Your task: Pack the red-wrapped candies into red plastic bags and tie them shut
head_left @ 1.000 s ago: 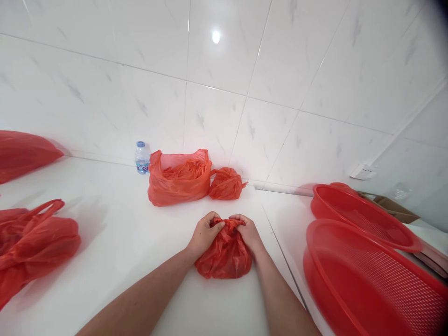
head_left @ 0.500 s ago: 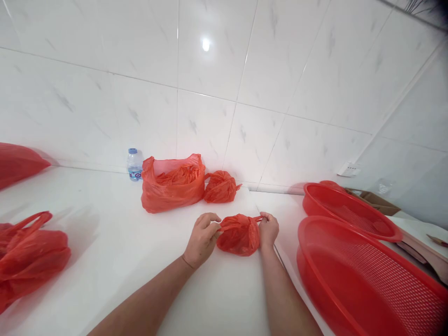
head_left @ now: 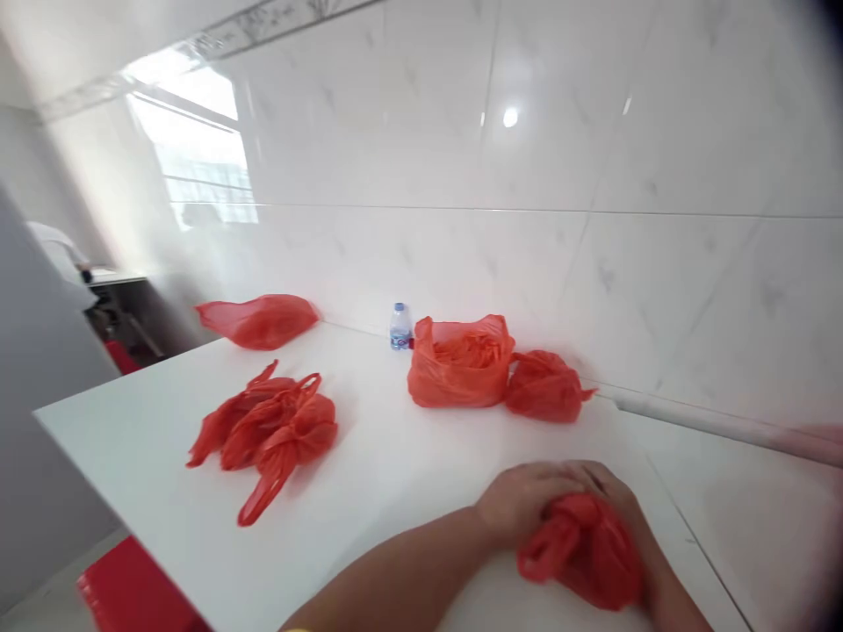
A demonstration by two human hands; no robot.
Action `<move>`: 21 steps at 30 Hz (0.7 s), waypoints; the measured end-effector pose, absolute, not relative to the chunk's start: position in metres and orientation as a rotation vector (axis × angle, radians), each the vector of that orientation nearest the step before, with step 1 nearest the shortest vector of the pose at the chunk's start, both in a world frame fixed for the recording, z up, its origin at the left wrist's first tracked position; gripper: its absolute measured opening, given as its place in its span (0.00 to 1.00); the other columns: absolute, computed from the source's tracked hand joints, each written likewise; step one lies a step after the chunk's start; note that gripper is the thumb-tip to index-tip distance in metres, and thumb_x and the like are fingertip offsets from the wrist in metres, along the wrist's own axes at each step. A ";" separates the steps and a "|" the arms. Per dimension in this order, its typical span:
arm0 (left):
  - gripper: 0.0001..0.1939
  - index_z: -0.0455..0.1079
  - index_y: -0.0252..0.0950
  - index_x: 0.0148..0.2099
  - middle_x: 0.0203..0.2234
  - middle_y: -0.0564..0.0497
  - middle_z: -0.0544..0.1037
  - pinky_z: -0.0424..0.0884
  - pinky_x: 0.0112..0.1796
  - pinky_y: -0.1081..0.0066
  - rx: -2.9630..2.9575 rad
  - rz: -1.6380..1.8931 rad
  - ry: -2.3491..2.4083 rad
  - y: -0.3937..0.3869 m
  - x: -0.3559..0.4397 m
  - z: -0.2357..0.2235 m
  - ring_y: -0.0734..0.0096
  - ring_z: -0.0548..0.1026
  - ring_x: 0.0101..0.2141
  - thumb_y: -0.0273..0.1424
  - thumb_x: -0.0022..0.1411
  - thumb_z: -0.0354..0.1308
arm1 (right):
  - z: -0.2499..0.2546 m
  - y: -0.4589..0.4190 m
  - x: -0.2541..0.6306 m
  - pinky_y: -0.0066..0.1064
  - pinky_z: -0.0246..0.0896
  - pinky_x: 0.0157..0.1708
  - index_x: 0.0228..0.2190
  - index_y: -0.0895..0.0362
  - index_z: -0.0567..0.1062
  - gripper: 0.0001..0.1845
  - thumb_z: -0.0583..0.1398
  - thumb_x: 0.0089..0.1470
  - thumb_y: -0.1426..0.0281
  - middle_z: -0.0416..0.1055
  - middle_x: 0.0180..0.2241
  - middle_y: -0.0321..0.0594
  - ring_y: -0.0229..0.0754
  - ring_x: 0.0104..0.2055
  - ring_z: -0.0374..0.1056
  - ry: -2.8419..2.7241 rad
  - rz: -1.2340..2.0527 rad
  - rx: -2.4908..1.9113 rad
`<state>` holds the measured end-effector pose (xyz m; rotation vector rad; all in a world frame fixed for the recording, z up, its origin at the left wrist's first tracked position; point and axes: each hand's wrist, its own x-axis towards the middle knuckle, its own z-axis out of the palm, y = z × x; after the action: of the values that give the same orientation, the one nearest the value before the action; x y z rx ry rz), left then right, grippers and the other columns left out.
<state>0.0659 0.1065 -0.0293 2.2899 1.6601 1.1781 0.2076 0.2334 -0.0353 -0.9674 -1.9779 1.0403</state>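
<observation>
A small knotted red plastic bag [head_left: 596, 562], rounded with something inside, is between my hands near the front of the white table. My left hand [head_left: 520, 502] reaches across its top, fingers bent against the knot. My right hand [head_left: 609, 493] curves around the bag's far right side, its fingertips partly hidden behind the left hand and the plastic. A loop of the bag hangs toward the left. Motion slightly blurs the bag and both hands.
Against the tiled wall stand an open red bag [head_left: 461, 373] holding crumpled red plastic, a tied red bag [head_left: 546, 386] and a water bottle [head_left: 399, 327]. Several tied red bags [head_left: 283, 430] lie at left, with another red bag [head_left: 263, 320] behind. A red stool [head_left: 138, 588] stands below the table's left edge.
The view has swung left, bringing the table's left end in and the red baskets out of sight. My hands, earlier pulling the bag's ends apart at the knot, now close around the bag.
</observation>
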 end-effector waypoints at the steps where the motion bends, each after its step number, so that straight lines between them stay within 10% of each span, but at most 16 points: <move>1: 0.19 0.67 0.42 0.53 0.47 0.48 0.73 0.66 0.48 0.67 2.304 1.129 1.661 0.105 0.066 -0.030 0.64 0.72 0.46 0.37 0.59 0.56 | -0.037 0.238 0.209 0.34 0.65 0.37 0.30 0.56 0.78 0.22 0.57 0.44 0.52 0.77 0.34 0.44 0.49 0.38 0.71 -1.977 1.057 -1.017; 11: 0.07 0.71 0.36 0.33 0.27 0.49 0.75 0.68 0.36 0.66 1.873 1.595 1.990 0.024 0.012 -0.009 0.66 0.71 0.30 0.35 0.57 0.56 | -0.048 0.265 0.219 0.42 0.62 0.43 0.34 0.48 0.78 0.22 0.56 0.43 0.50 0.74 0.44 0.40 0.55 0.47 0.68 -2.091 0.942 -1.251; 18: 0.10 0.68 0.39 0.41 0.34 0.50 0.75 0.71 0.36 0.64 1.180 2.054 2.602 -0.081 -0.079 0.069 0.63 0.73 0.35 0.37 0.61 0.51 | -0.059 0.268 0.212 0.43 0.62 0.41 0.34 0.48 0.78 0.20 0.56 0.43 0.52 0.75 0.42 0.41 0.55 0.44 0.69 -2.083 0.926 -1.233; 21: 0.23 0.58 0.42 0.57 0.52 0.48 0.66 0.67 0.47 0.59 0.905 2.041 3.095 -0.124 -0.116 0.072 0.56 0.67 0.50 0.38 0.60 0.52 | -0.052 0.257 0.210 0.40 0.61 0.42 0.34 0.50 0.77 0.20 0.55 0.44 0.53 0.75 0.42 0.41 0.53 0.44 0.69 -2.070 0.942 -1.209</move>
<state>-0.1159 -0.1243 0.0717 0.9045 3.0952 2.0411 0.2104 0.2575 -0.0523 -1.2092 -2.0700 0.9419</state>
